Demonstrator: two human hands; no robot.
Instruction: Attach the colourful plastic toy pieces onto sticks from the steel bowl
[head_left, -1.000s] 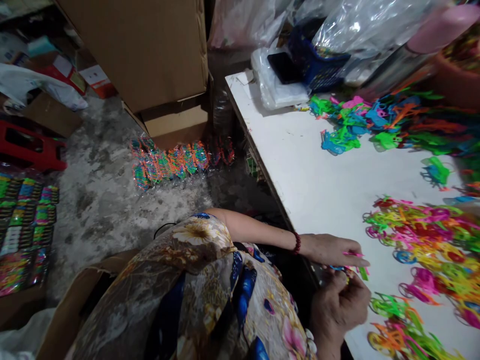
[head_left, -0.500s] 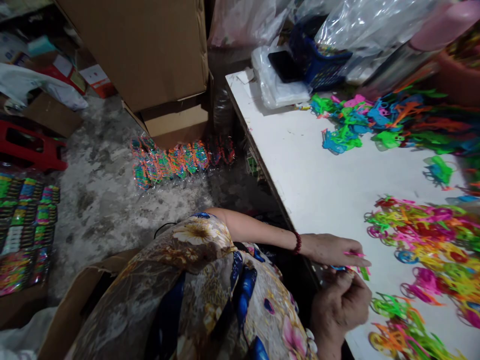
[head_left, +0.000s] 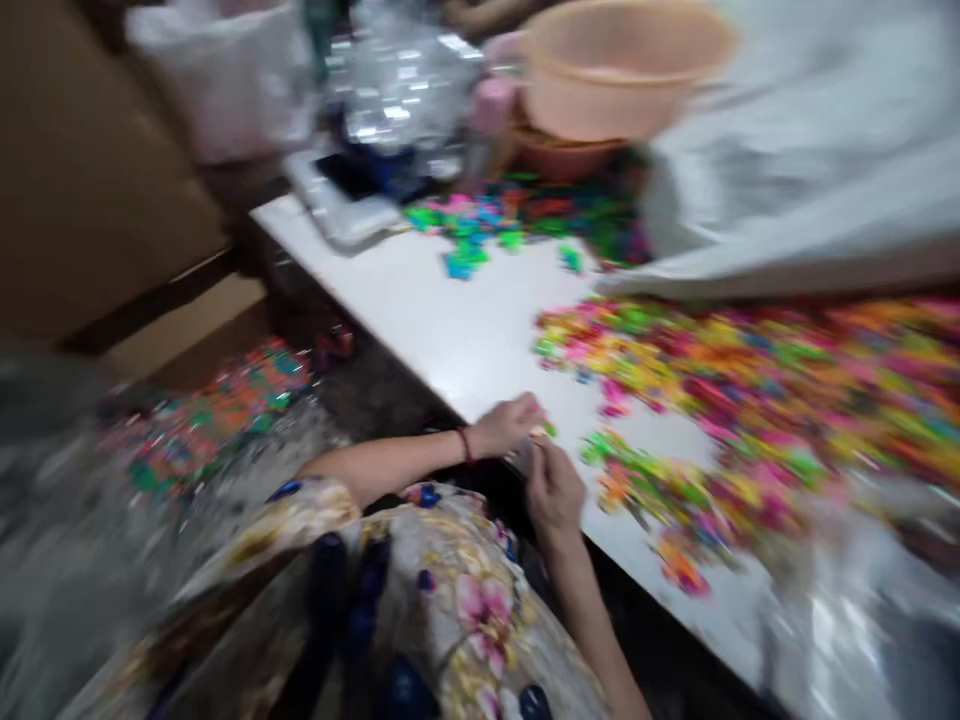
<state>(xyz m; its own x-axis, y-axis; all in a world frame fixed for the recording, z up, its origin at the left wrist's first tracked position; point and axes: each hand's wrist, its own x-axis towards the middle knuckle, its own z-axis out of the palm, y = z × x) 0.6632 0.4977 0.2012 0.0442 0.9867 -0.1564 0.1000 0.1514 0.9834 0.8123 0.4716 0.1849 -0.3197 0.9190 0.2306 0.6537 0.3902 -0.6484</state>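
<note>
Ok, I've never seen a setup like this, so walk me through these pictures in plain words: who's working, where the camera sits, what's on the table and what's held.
There is no machine here, just a person's two bare hands. Every picture comes from one camera worn on the head, looking forward and down, so you see the person's own arms and flowered clothing.

The white table carries a large spread of small colourful pieces, with a peach-coloured basin towards the back.

The left hand, with a dark red bracelet at its wrist, meets the right hand near the table's edge. A small bright piece shows at their fingertips; blur hides how each grips it.
</note>
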